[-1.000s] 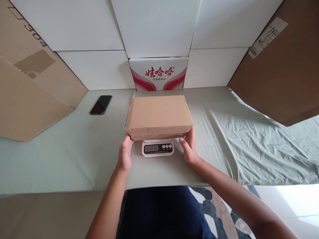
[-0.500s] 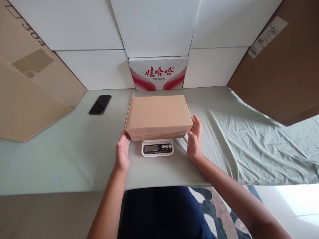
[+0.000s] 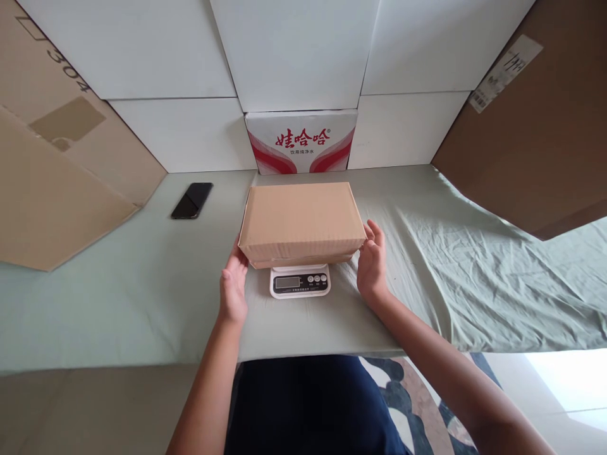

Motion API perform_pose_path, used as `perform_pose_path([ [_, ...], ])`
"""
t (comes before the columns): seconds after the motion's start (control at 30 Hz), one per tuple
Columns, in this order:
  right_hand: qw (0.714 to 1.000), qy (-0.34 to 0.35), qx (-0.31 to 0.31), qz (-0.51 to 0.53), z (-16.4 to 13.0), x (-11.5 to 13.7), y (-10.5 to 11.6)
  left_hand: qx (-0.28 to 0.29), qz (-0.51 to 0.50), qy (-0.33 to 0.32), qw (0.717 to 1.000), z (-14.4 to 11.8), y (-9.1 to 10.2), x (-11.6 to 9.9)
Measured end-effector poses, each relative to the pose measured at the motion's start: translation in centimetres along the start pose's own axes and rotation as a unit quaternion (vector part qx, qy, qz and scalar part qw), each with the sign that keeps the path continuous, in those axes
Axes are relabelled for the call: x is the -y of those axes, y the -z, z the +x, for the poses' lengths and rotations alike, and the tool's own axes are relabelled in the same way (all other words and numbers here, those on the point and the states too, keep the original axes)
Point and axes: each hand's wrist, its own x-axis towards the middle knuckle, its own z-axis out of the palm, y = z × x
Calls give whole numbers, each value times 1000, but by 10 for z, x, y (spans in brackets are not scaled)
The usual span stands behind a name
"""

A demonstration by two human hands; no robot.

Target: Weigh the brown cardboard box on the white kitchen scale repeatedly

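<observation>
A closed brown cardboard box (image 3: 302, 218) sits over a small white digital kitchen scale (image 3: 300, 292), covering its platform. The scale's display and buttons show in front; I cannot read a number. My left hand (image 3: 234, 287) is against the box's left side, its fingertips partly hidden behind the lower edge and the thumb up. My right hand (image 3: 372, 265) holds the lower right corner, with its fingers along the right side and the thumb near the front. I cannot tell how much of the box's weight my hands bear.
A black phone (image 3: 192, 201) lies on the green tablecloth (image 3: 142, 272) to the left. A white and red carton (image 3: 302, 142) stands behind the box. Large cardboard panels (image 3: 66, 158) flank the table, the right panel (image 3: 531, 139) bearing a label. The cloth is wrinkled at right.
The box and scale have stayed in place. My right hand has shifted very slightly, its thumb moving a little at the corner. The left hand looks unchanged.
</observation>
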Motion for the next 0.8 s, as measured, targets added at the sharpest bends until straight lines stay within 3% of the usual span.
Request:
perform_pose_path([
  [0.8,1000,-8,-10,-4,11,-4,3,-8,15,17,1000,-1,0,9],
])
